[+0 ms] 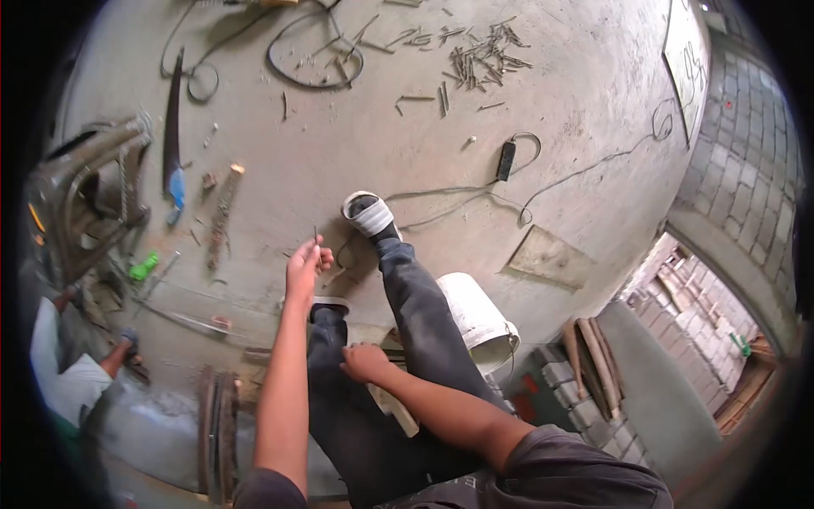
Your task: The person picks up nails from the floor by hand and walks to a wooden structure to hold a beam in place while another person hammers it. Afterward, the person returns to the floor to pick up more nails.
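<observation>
My left hand (307, 265) is held out in front of my left shin, thumb and fingers pinched. A short thin dark piece (316, 232), like a small stick or nail, sticks up from the fingertips; its kind is too small to make out. My right hand (365, 363) is closed and rests between my legs near the left knee. Whatever its fingers hold, if anything, is hidden. Near the left hand is my foot in a white-strapped slipper (370, 217). Pale wood (395, 411) shows below the right hand, partly covered by my legs.
A handsaw (175, 144) and a rough wood stick (225, 216) lie at left. Wood scraps (485, 61) are scattered ahead, near looped cable (270, 61). A power strip (506, 161), board (551, 257) and white bucket (465, 307) are at right. Another person (72, 382) is at far left.
</observation>
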Available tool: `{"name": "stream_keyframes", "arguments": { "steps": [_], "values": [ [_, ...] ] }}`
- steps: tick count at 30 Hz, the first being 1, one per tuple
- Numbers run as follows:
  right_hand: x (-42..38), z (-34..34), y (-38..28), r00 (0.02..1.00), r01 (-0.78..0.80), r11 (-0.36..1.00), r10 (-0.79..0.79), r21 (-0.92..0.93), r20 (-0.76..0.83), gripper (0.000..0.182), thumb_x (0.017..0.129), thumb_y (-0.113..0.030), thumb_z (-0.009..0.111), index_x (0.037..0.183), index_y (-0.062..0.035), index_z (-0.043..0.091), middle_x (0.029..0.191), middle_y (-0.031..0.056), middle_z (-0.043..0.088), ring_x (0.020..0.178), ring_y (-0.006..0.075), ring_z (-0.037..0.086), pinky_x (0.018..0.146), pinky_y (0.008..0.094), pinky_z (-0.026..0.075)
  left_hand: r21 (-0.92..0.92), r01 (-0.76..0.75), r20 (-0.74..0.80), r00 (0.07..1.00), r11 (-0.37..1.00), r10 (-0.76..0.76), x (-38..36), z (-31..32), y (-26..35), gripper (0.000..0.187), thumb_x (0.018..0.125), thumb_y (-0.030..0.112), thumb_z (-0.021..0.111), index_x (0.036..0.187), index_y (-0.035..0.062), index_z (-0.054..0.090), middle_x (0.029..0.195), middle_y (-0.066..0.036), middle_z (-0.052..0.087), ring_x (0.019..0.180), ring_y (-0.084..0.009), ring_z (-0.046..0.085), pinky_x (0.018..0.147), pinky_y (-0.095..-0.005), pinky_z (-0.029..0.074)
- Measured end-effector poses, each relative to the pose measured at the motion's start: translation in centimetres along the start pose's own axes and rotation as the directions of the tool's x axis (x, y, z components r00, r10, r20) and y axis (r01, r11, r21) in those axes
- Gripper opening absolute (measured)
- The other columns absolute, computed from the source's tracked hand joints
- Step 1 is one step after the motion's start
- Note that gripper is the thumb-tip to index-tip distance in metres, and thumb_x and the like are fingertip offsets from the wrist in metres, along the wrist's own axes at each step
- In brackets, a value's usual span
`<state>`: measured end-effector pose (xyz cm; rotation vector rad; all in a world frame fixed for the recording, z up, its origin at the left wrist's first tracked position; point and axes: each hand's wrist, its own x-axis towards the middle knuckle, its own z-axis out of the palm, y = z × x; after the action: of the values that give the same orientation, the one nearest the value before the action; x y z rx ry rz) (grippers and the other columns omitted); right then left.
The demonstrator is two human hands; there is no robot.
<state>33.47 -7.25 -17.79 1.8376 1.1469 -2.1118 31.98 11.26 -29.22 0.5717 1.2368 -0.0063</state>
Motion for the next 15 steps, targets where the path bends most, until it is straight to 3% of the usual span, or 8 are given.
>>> {"name": "stream_keyframes", "arguments": {
  "steps": [2, 4, 6, 8, 10, 12, 13, 15],
  "values": [
    [-0.5, -1.6, 1.1, 0.977, 0.079, 0.996, -0.084, 0.031, 0.198, 0.040, 0.086, -0.038, 0.057, 0.109, -0.0052, 0.059, 0.104, 0.0170, 0.065, 0.098, 0.0352, 0.062, 0.082, 0.0461, 0.050, -0.014, 0.012, 0.025, 1.000, 1.000, -0.012, -4.8, 3.5, 5.4, 0.024, 0.096, 0.016, 0.051, 0.116, 0.0029, 0.051, 0.097, -0.008, 0.063, 0.087, -0.0156, 0.061, 0.078, -0.0290, 0.050],
    [-0.7, -6.8, 1.4, 0.975, 0.118, 0.988, -0.134, 0.100, 0.177, 0.038, 0.087, -0.037, 0.056, 0.110, -0.0073, 0.059, 0.102, 0.0173, 0.065, 0.098, 0.0351, 0.061, 0.083, 0.0465, 0.048, -0.049, 0.043, 0.046, 0.998, 0.998, -0.041, -7.7, 5.9, 8.8, 0.020, 0.095, 0.015, 0.050, 0.112, 0.0041, 0.052, 0.099, -0.009, 0.062, 0.091, -0.0175, 0.061, 0.083, -0.0309, 0.050],
    [-0.4, -10.2, 2.4, 0.956, 0.153, 0.935, -0.058, 0.319, -0.289, 0.031, 0.086, -0.032, 0.057, 0.102, -0.0064, 0.063, 0.098, 0.0195, 0.065, 0.093, 0.0366, 0.062, 0.081, 0.0454, 0.049, -0.127, -0.085, 0.146, 0.984, 0.988, 0.103, -8.6, 8.2, 10.6, 0.015, 0.092, 0.012, 0.050, 0.105, 0.0057, 0.052, 0.103, -0.010, 0.061, 0.096, -0.0216, 0.061, 0.091, -0.0355, 0.047],
    [-0.9, -15.4, 3.7, 0.779, 0.294, 0.837, 0.070, 0.461, -0.623, 0.027, 0.087, -0.030, 0.058, 0.103, -0.0080, 0.062, 0.096, 0.0186, 0.064, 0.092, 0.0364, 0.061, 0.081, 0.0434, 0.048, -0.085, -0.147, 0.110, 0.982, 0.986, 0.155, -8.4, 11.2, 12.6, 0.010, 0.089, 0.012, 0.051, 0.097, 0.0055, 0.052, 0.092, -0.008, 0.060, 0.091, -0.0209, 0.059, 0.094, -0.0379, 0.044],
    [-1.1, -20.0, 6.5, 0.756, 0.300, 0.806, 0.126, 0.511, -0.642, 0.027, 0.088, -0.028, 0.058, 0.106, -0.0071, 0.062, 0.102, 0.0153, 0.064, 0.096, 0.0333, 0.061, 0.084, 0.0401, 0.047, 0.001, -0.387, 0.190, 0.905, 0.922, 0.380, -6.9, 13.0, 13.3, 0.015, 0.092, 0.017, 0.048, 0.084, 0.0057, 0.050, 0.077, -0.004, 0.052, 0.078, -0.0170, 0.054, 0.093, -0.0382, 0.044],
    [0.3, -21.9, 10.9, 0.752, 0.180, 0.751, 0.312, 0.635, -0.581, 0.029, 0.090, -0.027, 0.057, 0.108, -0.0041, 0.062, 0.105, 0.0176, 0.064, 0.100, 0.0327, 0.061, 0.087, 0.0377, 0.047, -0.071, -0.397, 0.114, 0.908, 0.915, 0.403, -4.7, 16.3, 12.8, 0.037, 0.097, 0.032, 0.045, 0.068, 0.0095, 0.042, 0.065, -0.002, 0.041, 0.063, -0.0135, 0.044, 0.079, -0.0363, 0.045],
    [0.6, -23.0, 13.3, 0.720, 0.142, 0.771, 0.349, 0.620, -0.599, 0.030, 0.091, -0.029, 0.056, 0.108, -0.0047, 0.062, 0.105, 0.0188, 0.065, 0.099, 0.0331, 0.062, 0.086, 0.0388, 0.047, -0.143, -0.383, 0.113, 0.910, 0.913, 0.400, -3.6, 17.7, 12.4, 0.040, 0.101, 0.028, 0.041, 0.066, 0.0097, 0.040, 0.061, 0.000, 0.037, 0.057, -0.0110, 0.042, 0.065, -0.0323, 0.046],
    [3.0, -21.8, 21.2, 0.747, -0.060, 0.800, 0.433, 0.597, -0.505, 0.032, 0.091, -0.032, 0.057, 0.111, -0.0074, 0.063, 0.106, 0.0187, 0.066, 0.099, 0.0332, 0.063, 0.085, 0.0409, 0.048, -0.105, -0.219, 0.097, 0.969, 0.970, 0.229, -1.6, 19.8, 10.6, 0.039, 0.100, 0.030, 0.046, 0.066, 0.0111, 0.044, 0.059, 0.004, 0.036, 0.053, -0.0062, 0.036, 0.051, -0.0253, 0.037]
  ]
}}
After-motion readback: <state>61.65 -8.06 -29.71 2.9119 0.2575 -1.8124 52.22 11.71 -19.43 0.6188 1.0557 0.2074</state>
